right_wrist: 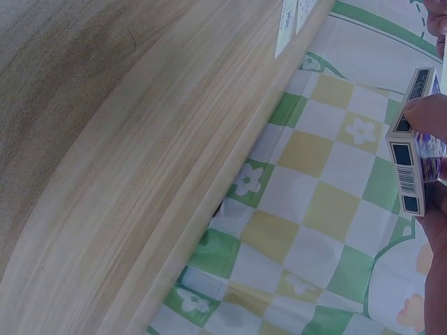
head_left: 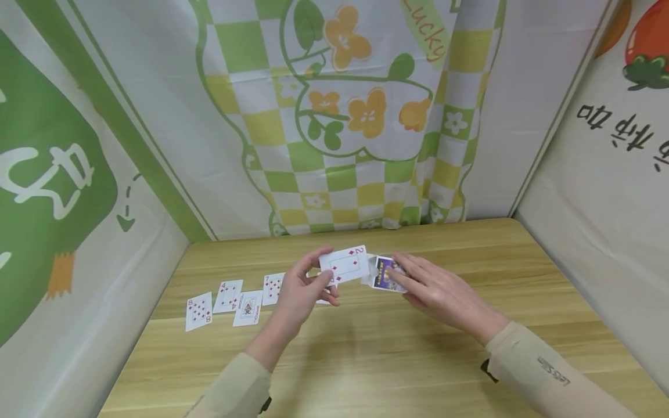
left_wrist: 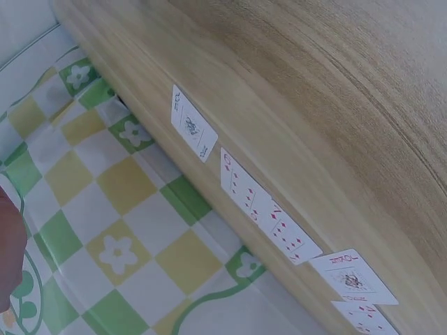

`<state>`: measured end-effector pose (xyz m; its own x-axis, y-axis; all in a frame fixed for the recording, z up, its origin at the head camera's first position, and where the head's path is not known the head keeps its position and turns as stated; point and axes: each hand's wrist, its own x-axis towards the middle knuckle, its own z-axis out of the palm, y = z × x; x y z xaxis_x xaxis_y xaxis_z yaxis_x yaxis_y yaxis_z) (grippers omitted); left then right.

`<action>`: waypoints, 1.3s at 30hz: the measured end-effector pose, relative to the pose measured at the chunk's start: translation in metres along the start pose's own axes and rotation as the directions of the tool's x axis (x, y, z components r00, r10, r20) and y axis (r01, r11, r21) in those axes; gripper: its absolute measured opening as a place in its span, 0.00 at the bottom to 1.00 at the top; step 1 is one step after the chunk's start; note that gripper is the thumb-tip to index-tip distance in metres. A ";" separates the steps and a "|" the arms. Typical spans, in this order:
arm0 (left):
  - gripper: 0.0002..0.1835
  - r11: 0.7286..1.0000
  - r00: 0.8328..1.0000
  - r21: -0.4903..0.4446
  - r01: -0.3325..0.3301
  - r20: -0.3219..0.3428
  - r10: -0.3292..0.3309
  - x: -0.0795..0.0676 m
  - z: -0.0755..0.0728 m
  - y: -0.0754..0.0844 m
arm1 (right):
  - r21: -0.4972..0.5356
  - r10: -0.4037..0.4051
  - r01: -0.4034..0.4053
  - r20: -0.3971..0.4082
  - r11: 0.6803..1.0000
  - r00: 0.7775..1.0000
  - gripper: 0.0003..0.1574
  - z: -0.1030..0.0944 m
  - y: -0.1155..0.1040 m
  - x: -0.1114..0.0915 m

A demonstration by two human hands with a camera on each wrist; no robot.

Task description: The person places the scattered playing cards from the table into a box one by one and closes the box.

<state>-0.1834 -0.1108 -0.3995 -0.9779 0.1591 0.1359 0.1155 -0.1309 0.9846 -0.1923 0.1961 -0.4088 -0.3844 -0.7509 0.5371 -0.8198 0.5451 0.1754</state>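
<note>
My left hand (head_left: 300, 287) pinches a two of diamonds playing card (head_left: 345, 264), face up, between thumb and fingers above the table. In my right hand (head_left: 441, 293) is a small purple and white card box (head_left: 388, 274), gripped by its sides. The box's left end, with a pale flap (head_left: 369, 269), lies right beside the held card's edge. The right wrist view shows the thumb on the box's dark-panelled edge (right_wrist: 401, 157) and a barcode on its end. Behind my left hand, more cards on the table are partly hidden.
Face-up cards lie across the wooden table (head_left: 418, 360): an eight of diamonds (head_left: 198, 312), a four of diamonds (head_left: 228, 296), a joker (head_left: 248, 308) and a seven of diamonds (head_left: 272, 289). Another joker (left_wrist: 194, 124) shows in the left wrist view. A patterned curtain (head_left: 355, 180) hangs behind the table.
</note>
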 end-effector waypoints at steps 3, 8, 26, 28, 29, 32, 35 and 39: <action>0.26 1.000 1.000 0.009 0.023 0.007 -0.023 0.000 0.001 -0.002 | -0.002 -0.004 0.004 -0.005 1.000 1.000 0.47 0.000 0.000 0.000; 0.26 0.998 0.998 0.026 0.052 0.022 -0.052 -0.001 0.002 -0.006 | 0.010 0.004 -0.004 0.005 1.000 1.000 0.46 -0.001 -0.001 0.000; 0.31 0.972 0.987 0.180 0.153 0.013 -0.158 0.000 0.000 -0.002 | 0.013 -0.055 0.055 -0.014 0.998 0.998 0.43 0.000 0.000 0.001; 0.31 0.966 0.987 0.208 0.154 0.016 -0.161 0.001 -0.001 0.000 | 0.011 -0.060 0.060 -0.015 0.998 0.998 0.44 0.001 0.000 0.001; 0.31 0.963 0.987 0.220 0.153 0.019 -0.161 0.001 -0.001 0.000 | 0.011 -0.061 0.061 -0.014 0.998 0.998 0.44 0.001 0.000 0.001; 0.32 0.957 0.987 0.254 0.142 0.032 -0.155 0.001 -0.001 0.002 | 0.012 -0.064 0.064 -0.014 0.998 0.998 0.44 0.002 0.000 0.001; 0.32 0.950 0.987 0.281 0.135 0.046 -0.154 0.002 -0.002 0.004 | 0.020 -0.067 0.067 -0.012 0.998 0.998 0.43 0.002 0.000 0.000; 0.32 0.942 0.986 0.311 0.125 0.064 -0.152 0.003 -0.003 0.004 | 0.029 -0.069 0.069 -0.006 0.997 0.998 0.43 0.001 -0.001 0.000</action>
<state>-0.1862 -0.1143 -0.3951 -0.9709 0.2393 -0.0089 0.0406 0.2011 0.9787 -0.1919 0.1947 -0.4098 -0.3246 -0.7842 0.5288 -0.8564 0.4810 0.1876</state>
